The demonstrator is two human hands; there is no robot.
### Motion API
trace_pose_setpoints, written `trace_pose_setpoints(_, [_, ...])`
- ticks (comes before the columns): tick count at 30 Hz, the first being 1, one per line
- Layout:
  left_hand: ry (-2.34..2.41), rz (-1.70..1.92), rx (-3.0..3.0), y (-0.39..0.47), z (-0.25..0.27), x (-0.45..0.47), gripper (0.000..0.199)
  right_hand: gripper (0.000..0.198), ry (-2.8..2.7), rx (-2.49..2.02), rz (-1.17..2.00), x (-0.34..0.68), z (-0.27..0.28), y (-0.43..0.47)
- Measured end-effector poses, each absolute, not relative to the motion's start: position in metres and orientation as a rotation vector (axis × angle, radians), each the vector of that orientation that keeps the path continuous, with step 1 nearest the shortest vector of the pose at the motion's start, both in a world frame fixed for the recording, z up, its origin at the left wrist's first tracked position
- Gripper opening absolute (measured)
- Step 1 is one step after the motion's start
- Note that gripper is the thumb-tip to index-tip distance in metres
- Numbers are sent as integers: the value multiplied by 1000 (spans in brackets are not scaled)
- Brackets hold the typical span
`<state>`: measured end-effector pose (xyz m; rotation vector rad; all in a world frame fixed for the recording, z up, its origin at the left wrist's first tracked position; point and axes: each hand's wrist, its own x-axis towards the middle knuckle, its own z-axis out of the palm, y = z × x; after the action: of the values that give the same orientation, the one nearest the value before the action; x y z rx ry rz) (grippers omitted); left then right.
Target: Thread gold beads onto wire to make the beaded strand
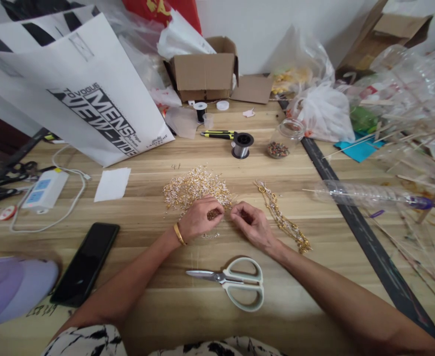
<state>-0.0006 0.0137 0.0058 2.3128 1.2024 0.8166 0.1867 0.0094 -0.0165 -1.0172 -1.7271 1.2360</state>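
Note:
My left hand (204, 216), with a gold bangle (179, 234) at the wrist, is closed in a pinch at the near edge of a pile of small gold and silver beads or findings (195, 187). Facing it, a small gap away, my right hand (252, 222) pinches too. Whatever the fingertips hold is too small to make out. A short piece of beaded chain (210, 236) lies just below the left hand. To the right of my right hand lies a bundle of gold and silver chains (284, 221). Scissors (235, 281) with pale handles rest nearer me, blades pointing left.
Behind the pile stand a wire spool (242, 145), a yellow-black cutter (217, 134) and a jar of beads (282, 141). A phone (85, 264) and power strip (45, 190) lie left, below a large paper bag (72, 94). Thin sticks and plastic bottles (369, 193) crowd the right.

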Motion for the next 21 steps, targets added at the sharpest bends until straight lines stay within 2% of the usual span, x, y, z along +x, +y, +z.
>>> trace_pose_setpoints(4, [1255,882,1958,14,12,-1,4,18,-1714,-1012,1261,187,-17,9])
trace_pose_setpoints(11, [1213,888,1594,13,7,-1,10,19,-1715,-981,1290,187,-13,9])
trace_pose_setpoints(21, [1157,910,1398,15,4,-1,15,20,-1724,-967,1291,187,-16,9])
